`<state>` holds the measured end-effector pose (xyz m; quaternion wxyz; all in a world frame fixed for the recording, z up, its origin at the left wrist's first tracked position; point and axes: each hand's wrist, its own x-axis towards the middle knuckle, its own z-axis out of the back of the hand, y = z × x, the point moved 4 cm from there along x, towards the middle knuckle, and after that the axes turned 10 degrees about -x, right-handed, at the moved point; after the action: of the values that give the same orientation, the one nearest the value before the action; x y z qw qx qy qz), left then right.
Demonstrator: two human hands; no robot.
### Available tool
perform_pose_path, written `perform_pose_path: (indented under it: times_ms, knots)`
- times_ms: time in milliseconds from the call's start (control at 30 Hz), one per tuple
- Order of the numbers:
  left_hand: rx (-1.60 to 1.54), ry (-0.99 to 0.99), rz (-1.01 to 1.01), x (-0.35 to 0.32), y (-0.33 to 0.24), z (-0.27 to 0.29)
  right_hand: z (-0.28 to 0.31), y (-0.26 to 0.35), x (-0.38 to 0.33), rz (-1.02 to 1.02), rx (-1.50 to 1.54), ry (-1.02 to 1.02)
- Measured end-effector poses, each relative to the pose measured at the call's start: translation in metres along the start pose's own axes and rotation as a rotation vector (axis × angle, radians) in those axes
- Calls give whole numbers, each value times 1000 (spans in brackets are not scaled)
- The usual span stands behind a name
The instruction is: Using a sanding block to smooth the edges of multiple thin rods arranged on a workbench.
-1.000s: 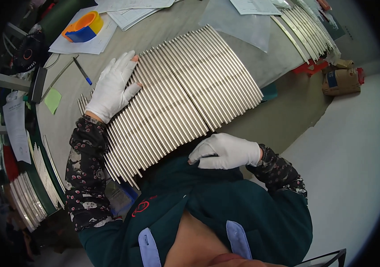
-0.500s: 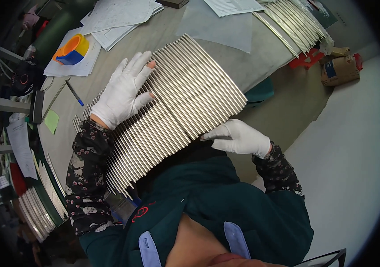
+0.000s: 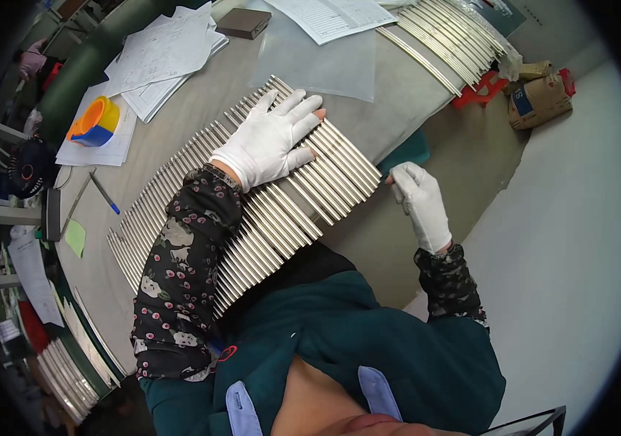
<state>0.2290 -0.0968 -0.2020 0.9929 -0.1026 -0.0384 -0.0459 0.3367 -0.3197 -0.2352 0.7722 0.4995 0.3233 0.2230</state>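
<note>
A wide row of slim silvery metal rods (image 3: pixel 179 211) lies side by side on the grey table, with some ends reaching past its near edge. My left hand (image 3: pixel 270 138), in a white glove with bare thumb and fingertip showing, rests open and flat across them. Under and right of it, a smaller group of rods (image 3: pixel 347 163) stands apart from the rest, a narrow gap between. My right hand (image 3: pixel 423 207), also white-gloved, is off the table's edge by the rightmost rod's end. Its fingers are curled together; whether anything is inside is hidden.
At the far right lies another batch of rods (image 3: pixel 441 43). Papers (image 3: pixel 165 54), a yellow-and-blue tape roll (image 3: pixel 96 122), a dark block (image 3: pixel 243 23), a plastic sheet (image 3: pixel 317 62) and a blue pen (image 3: pixel 105 196) lie on the table. A brown sack (image 3: pixel 541 102) stands on the floor.
My left hand has slid right across the rods, and the gap between the two groups has widened. My right hand has left the rods' near ends, moved right and curled its fingers.
</note>
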Motion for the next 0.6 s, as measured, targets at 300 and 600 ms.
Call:
perform_pose_path:
  times_ms: [300,600]
  knots:
    - [14,-11,19,3,0,-1,-11,4,9,-31,68,47]
    - [16,-19,7,-2,1,-2,-12,-4,8,-22,89,66]
